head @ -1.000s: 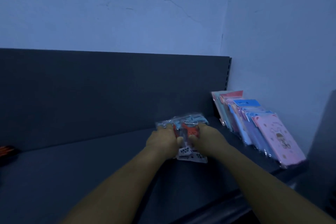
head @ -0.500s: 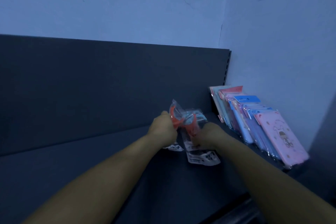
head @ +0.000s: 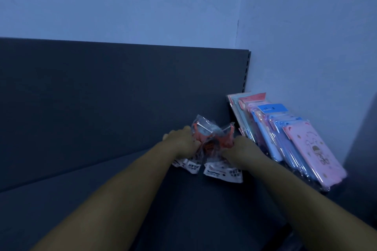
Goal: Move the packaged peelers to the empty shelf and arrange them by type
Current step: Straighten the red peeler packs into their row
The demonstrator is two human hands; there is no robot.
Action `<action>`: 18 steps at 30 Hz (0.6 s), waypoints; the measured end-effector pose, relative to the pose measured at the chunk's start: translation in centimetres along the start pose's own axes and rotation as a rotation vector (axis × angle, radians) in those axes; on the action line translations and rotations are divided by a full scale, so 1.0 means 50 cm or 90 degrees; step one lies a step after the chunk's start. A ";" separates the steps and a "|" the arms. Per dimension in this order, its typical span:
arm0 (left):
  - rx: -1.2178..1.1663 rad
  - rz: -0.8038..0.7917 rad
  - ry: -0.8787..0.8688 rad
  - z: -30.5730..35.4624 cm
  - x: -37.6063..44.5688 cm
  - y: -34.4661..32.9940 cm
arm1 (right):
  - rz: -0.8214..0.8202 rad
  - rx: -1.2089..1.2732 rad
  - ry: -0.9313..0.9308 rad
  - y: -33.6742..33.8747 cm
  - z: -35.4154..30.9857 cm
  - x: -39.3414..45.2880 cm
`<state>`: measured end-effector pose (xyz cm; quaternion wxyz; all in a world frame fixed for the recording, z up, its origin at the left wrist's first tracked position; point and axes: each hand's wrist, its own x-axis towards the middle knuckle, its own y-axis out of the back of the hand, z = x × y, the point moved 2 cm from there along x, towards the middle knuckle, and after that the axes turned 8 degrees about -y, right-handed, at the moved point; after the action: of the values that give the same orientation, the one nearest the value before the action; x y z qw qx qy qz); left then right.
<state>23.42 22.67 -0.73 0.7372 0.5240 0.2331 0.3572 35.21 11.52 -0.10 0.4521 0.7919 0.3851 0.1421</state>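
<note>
Both my hands reach to the back right of a dark shelf (head: 122, 199). My left hand (head: 181, 142) grips one clear bag holding an orange peeler (head: 199, 130), its white label end hanging below the hand. My right hand (head: 242, 149) grips a second bagged orange peeler (head: 222, 171), whose white printed label rests on the shelf. The two bags touch each other between my hands, tipped up towards the dark back panel. The fingers are partly hidden by the plastic.
A row of flat pink and blue packaged items (head: 295, 144) leans at the shelf's right end, close beside my right hand. The dark back panel (head: 102, 98) rises behind. A pale wall corner stands above and to the right.
The bags went from lying flat under both hands to being tipped up and pulled apart, one in each hand. Both hands have stayed near the back right of the shelf.
</note>
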 end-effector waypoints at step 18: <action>-0.388 0.145 0.111 0.030 -0.120 0.026 | 0.001 0.204 0.058 -0.008 -0.032 -0.044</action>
<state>20.32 17.36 0.82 0.7925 0.2698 0.1179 0.5340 32.62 10.98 0.72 0.3021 0.8468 0.4224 0.1153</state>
